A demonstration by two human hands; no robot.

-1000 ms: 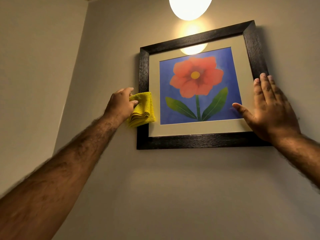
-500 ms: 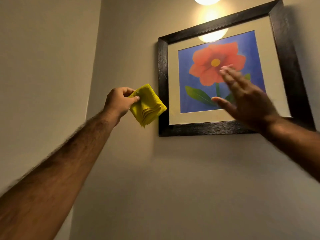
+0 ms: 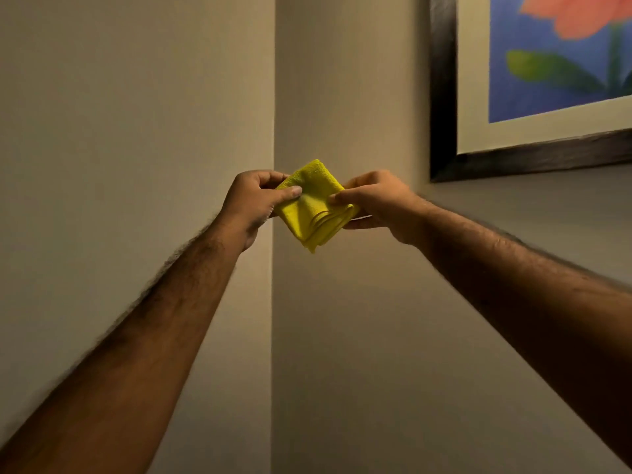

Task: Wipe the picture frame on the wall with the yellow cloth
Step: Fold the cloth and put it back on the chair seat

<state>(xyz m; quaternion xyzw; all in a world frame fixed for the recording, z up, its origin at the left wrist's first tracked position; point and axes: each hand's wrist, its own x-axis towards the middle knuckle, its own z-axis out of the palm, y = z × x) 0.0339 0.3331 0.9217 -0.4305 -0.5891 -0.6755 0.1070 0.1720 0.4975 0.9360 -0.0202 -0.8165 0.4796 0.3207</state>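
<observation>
Head view showed both hands off the picture frame [image 3: 444, 97], which had slid to the upper right edge. The right hand [image 3: 379, 203], spread before the flower print half a second earlier, had come across to the yellow cloth [image 3: 313, 206]. Both the left hand [image 3: 253, 203] and the right had a closed grip on the folded cloth, held near the wall corner [image 3: 273, 97], below and left of the frame.

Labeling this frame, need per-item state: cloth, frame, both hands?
yellow cloth: folded, held in the air off the wall, pinched from both sides.
picture frame: hanging on the wall, untouched, only its lower left corner in view.
left hand: grip shut on the cloth's left edge.
right hand: grip shut on the cloth's right edge.
</observation>
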